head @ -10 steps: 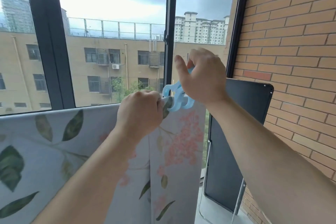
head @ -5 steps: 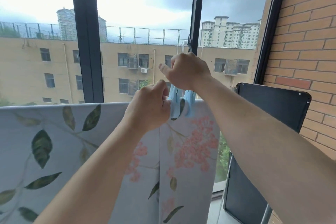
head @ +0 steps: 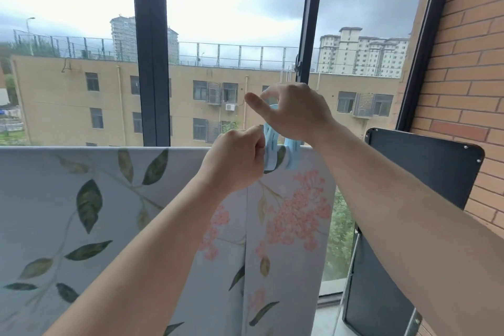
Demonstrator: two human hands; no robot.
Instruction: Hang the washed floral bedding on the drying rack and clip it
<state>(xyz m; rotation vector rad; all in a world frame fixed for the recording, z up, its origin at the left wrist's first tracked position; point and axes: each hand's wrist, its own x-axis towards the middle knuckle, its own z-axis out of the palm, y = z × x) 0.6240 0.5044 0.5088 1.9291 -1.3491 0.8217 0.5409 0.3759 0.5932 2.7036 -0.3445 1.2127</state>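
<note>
The floral bedding (head: 114,199), pale grey with green leaves and pink blossoms, hangs over a horizontal rack bar hidden under its top fold. A light blue clip (head: 272,153) straddles that fold near the bedding's right end. My left hand (head: 234,158) is fisted against the clip's left side, pinching the fabric at the fold. My right hand (head: 294,112) is above the clip, fingers curled over its top with the index finger stuck out to the left. Whether the clip's jaws are closed on the bar is hidden by my hands.
A large window with dark frames (head: 151,63) stands right behind the bedding. A brick wall (head: 469,63) is on the right. A dark flat panel (head: 425,172) on a thin metal leg leans against it, close to the bedding's right edge.
The clip went from being held sideways above the fold to sitting down over the bedding's top edge. My right hand has loosened, its index finger now extended. The camera view shifted left.
</note>
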